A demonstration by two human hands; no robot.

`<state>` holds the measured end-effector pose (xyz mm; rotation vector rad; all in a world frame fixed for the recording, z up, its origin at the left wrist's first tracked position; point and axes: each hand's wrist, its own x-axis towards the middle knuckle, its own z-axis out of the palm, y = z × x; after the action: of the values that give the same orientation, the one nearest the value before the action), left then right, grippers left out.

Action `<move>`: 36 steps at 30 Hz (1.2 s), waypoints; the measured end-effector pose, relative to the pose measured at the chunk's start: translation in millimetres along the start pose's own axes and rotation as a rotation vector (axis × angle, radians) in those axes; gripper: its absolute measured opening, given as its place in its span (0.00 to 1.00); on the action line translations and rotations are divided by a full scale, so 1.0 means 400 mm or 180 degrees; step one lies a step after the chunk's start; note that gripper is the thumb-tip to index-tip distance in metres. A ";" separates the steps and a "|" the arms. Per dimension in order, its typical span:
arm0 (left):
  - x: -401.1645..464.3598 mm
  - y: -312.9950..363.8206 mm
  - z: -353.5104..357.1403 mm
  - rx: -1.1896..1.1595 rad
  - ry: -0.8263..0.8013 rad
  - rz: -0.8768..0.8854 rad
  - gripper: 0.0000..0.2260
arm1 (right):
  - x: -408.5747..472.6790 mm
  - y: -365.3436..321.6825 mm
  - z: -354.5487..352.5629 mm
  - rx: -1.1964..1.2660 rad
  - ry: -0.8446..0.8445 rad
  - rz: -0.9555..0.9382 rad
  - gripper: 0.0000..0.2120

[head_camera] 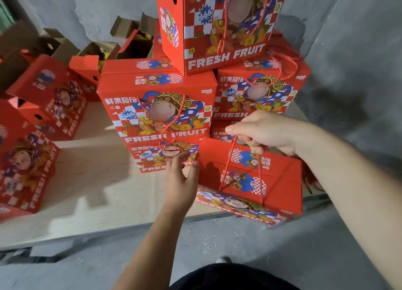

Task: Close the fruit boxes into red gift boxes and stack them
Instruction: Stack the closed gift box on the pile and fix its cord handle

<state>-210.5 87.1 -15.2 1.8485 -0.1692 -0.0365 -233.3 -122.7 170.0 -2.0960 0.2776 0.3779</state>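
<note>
Fingers (250, 140) of the right hand (267, 131) are pinching twisted red cord (230, 157) of a glossy cardboard box (280, 181) at 4 o'clock on the plywood counter (97, 191); left hand (180, 181), fingers straight, is touching its left edge.

Both bare forearms reach forward from the bottom of the view. The left hand (181, 182) is open, its fingers (182, 159) straight and close together, pointing away, palm turned toward the right. The right hand (264, 132) is held higher, knuckles up, its fingers (254, 145) curled under around a red cord handle (230, 157).
</note>
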 end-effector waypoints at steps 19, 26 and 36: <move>0.047 -0.085 -0.030 -0.0523 0.0088 -0.1716 0.15 | 0.110 0.401 0.190 -0.1252 0.1213 0.1012 0.34; 0.047 -0.082 -0.034 -0.0313 0.0032 -0.1247 0.15 | 0.125 0.431 0.160 -0.0194 0.1192 0.0995 0.22; -0.032 -0.088 -0.031 0.0019 0.0209 -0.1838 0.28 | 0.058 0.440 0.163 0.0248 0.1231 0.1415 0.26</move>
<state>-218.2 110.1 -46.3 1.8471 0.4140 -0.3747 -282.3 -159.7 -8.9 -2.0095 0.9799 0.2104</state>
